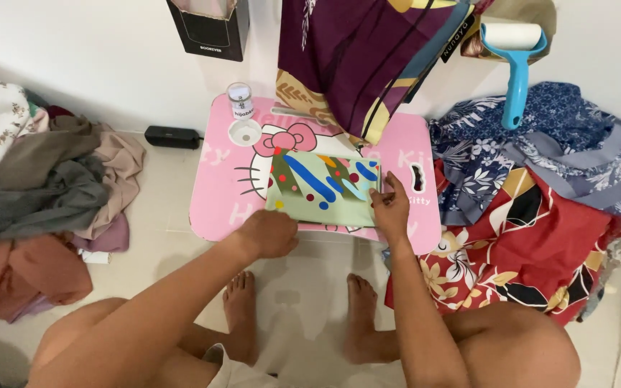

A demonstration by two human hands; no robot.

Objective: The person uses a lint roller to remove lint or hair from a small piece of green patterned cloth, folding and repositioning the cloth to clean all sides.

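Head view: a folded green cloth [323, 188] is lying flat on the pink tabletop [217, 201], near its front edge.
Cloth look: pale green, carrying blue stripes, red dots and orange patches.
Right hand [391, 207]: its grip is pinching the cloth's right edge.
Left hand [271, 233]: curled loosely, resting at the cloth's lower left corner, grasping nothing.
Behind: a small clear jar [240, 100] and a round lid [244, 132] are sitting at the tabletop's back left.
Hanging over: maroon patterned fabric [346, 57] is draping onto the back edge.
Sides: clothes pile [37, 179] left, floral fabrics [526, 208] right, blue lint roller [515, 65] above them.
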